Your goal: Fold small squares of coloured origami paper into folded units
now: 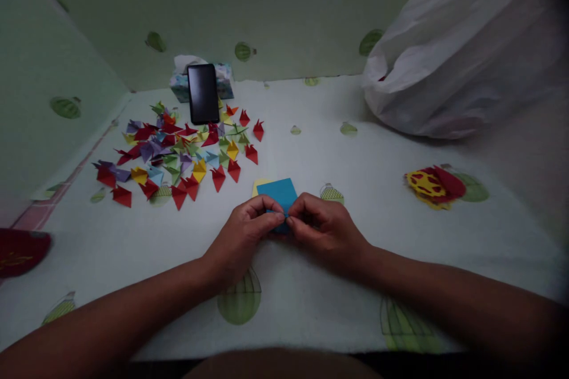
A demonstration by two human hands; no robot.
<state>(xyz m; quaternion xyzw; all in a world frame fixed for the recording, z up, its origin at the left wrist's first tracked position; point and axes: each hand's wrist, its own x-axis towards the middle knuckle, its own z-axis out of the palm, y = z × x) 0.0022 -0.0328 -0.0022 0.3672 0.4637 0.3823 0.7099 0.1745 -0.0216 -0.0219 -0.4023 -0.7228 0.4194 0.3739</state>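
Observation:
A blue square of paper (279, 189) lies over a yellow one (258, 185) near the middle of the table. Above the blue square's near part, my left hand (251, 225) and my right hand (326, 225) meet, each with thumb and forefinger pinched together. Between the fingertips is something very small, which I cannot make out. Several folded paper cranes (191, 186), red, yellow, green, purple and blue, are spread over the table to the left, beyond my left hand.
A dark phone (203, 95) leans on a tissue box (225, 80) behind the cranes. A white plastic bag (427, 71) stands at the back right. Red and yellow cut-outs (427, 183) lie at the right, and a dark red object (22, 251) at the left edge.

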